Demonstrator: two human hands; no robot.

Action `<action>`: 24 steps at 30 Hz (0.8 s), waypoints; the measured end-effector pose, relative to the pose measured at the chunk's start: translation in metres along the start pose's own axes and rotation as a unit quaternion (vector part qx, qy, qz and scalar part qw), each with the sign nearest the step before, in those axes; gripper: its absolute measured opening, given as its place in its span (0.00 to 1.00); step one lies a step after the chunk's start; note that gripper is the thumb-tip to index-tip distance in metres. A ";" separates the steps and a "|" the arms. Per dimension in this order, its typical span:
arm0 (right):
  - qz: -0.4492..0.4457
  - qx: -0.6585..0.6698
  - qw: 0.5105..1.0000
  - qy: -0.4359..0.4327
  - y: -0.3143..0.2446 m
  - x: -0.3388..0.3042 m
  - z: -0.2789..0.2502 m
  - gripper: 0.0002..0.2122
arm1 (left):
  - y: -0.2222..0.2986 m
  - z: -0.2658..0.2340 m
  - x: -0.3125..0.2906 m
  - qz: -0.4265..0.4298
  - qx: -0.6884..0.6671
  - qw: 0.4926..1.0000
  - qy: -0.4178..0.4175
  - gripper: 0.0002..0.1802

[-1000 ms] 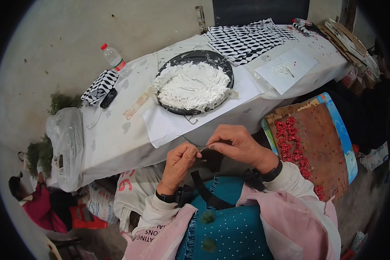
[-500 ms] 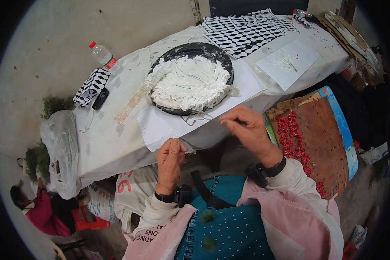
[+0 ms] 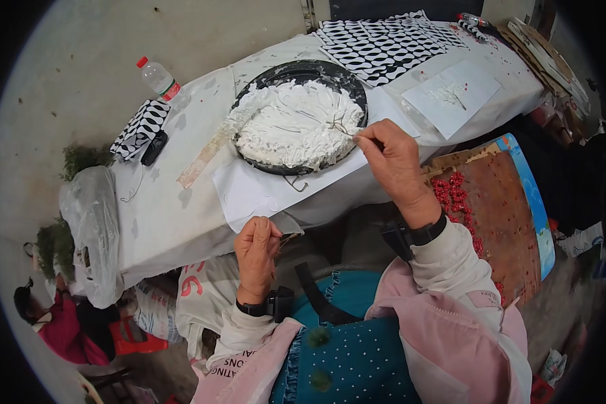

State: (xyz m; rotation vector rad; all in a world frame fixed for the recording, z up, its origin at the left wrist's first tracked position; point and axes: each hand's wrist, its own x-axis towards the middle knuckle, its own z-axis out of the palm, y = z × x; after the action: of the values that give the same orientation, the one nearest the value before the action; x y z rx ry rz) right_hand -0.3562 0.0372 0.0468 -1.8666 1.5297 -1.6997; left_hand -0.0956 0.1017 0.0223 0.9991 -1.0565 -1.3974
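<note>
The right hand (image 3: 396,161), which a second ago met the left over the worktop's front edge, has moved out to the right rim of the tray. Thumb and fingertips pinch a thin, brown, branching twig (image 3: 339,126), whose far end now lies against the right part of the thick white paste (image 3: 283,114); how deep it sits cannot be told. The left hand (image 3: 254,250) remains before the worktop's front edge, curled and closed on thin brownish strands (image 3: 289,237) that jut out to its right, too small to make out.

The paste is heaped in the round black shallow tray (image 3: 347,77), toward the far edge of the white-cloth-covered worktop (image 3: 145,225), partly on white paper (image 3: 246,202) that reaches the front edge. A bent brown wire-like piece (image 3: 297,183) shows at the tray's near rim.

At the worktop's left end hangs a translucent plastic bag (image 3: 91,232), its contents unclear; a clear red-capped bottle (image 3: 159,79) stands near the far edge. Clustered red berries (image 3: 454,194) line the left edge of a blue-edged brown board (image 3: 508,225).
</note>
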 end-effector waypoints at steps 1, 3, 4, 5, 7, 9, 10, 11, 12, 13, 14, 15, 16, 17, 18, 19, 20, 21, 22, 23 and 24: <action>-0.015 -0.038 0.999 -0.009 0.000 0.000 0.001 0.04 | 0.001 0.000 0.000 0.001 0.000 1.000 0.001 0.18; -0.030 -0.075 0.997 -0.019 -0.002 0.000 0.002 0.04 | 0.002 -0.001 0.000 0.002 -0.001 1.000 0.003 0.18; -0.038 -0.113 0.993 -0.025 -0.003 0.000 0.003 0.04 | 0.002 -0.001 0.000 0.002 -0.002 1.000 0.003 0.18; -0.046 -0.151 0.987 -0.031 -0.005 0.001 0.003 0.05 | 0.002 -0.002 0.000 0.001 -0.004 1.000 0.002 0.18; -0.053 -0.190 0.980 -0.037 -0.008 0.002 0.004 0.05 | 0.001 -0.002 0.001 -0.001 -0.010 1.000 -0.002 0.18; -0.062 -0.200 0.977 -0.040 -0.011 0.004 0.004 0.04 | 0.001 -0.003 0.001 0.000 -0.012 1.000 -0.002 0.17; -0.066 -0.205 0.976 -0.042 -0.013 0.005 0.004 0.04 | 0.001 -0.003 0.001 0.000 -0.014 1.000 -0.001 0.17; -0.066 -0.205 0.976 -0.042 -0.017 0.006 0.002 0.04 | 0.002 -0.003 0.001 0.002 -0.016 1.000 0.000 0.17; -0.071 -0.179 0.981 -0.021 -0.024 0.008 0.000 0.04 | 0.003 -0.003 0.001 0.001 -0.017 1.000 0.001 0.17; -0.076 -0.154 0.985 0.000 -0.030 0.010 -0.002 0.04 | 0.004 -0.003 0.001 0.005 -0.015 1.000 0.006 0.17; -0.081 -0.128 0.988 0.022 -0.032 0.011 -0.003 0.04 | 0.005 -0.003 0.001 0.009 -0.013 1.000 0.011 0.17; -0.081 -0.127 0.988 0.021 -0.030 0.009 -0.001 0.04 | 0.006 -0.003 0.000 0.014 -0.011 1.000 0.016 0.18; -0.087 -0.161 0.983 -0.009 -0.024 0.009 0.000 0.04 | 0.007 -0.002 0.000 0.014 -0.012 1.000 0.016 0.18; -0.093 -0.194 0.976 -0.039 -0.022 0.009 0.002 0.04 | 0.008 -0.002 -0.001 0.018 -0.014 1.000 0.012 0.17; -0.099 -0.227 0.966 -0.069 -0.020 0.009 0.003 0.04 | 0.009 -0.002 -0.001 0.023 -0.016 1.000 0.009 0.17; -0.100 -0.227 0.966 -0.068 -0.017 0.008 0.002 0.04 | 0.010 -0.001 -0.001 0.027 -0.018 0.999 0.006 0.17; -0.101 -0.221 0.969 -0.051 -0.017 0.008 0.000 0.04 | 0.010 -0.001 -0.002 0.028 -0.018 0.999 0.005 0.17; -0.102 -0.214 0.971 -0.035 -0.021 0.009 -0.001 0.04 | 0.011 -0.002 -0.002 0.028 -0.021 0.999 0.007 0.17; -0.103 -0.206 0.973 -0.019 -0.024 0.010 -0.003 0.04 | 0.011 -0.002 -0.003 0.029 -0.024 0.999 0.009 0.17; -0.103 -0.206 0.973 -0.019 -0.027 0.011 -0.004 0.04 | 0.012 -0.002 -0.004 0.029 -0.027 0.999 0.011 0.17; -0.109 -0.189 0.976 -0.001 -0.031 0.011 -0.004 0.04 | 0.012 -0.003 -0.005 0.029 -0.027 0.999 0.011 0.17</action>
State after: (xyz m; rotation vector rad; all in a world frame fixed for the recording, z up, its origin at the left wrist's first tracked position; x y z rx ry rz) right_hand -0.3450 0.0442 0.0770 -2.2951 1.8085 -1.5706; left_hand -0.0897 0.1059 0.0335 0.9355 -1.0189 -1.3574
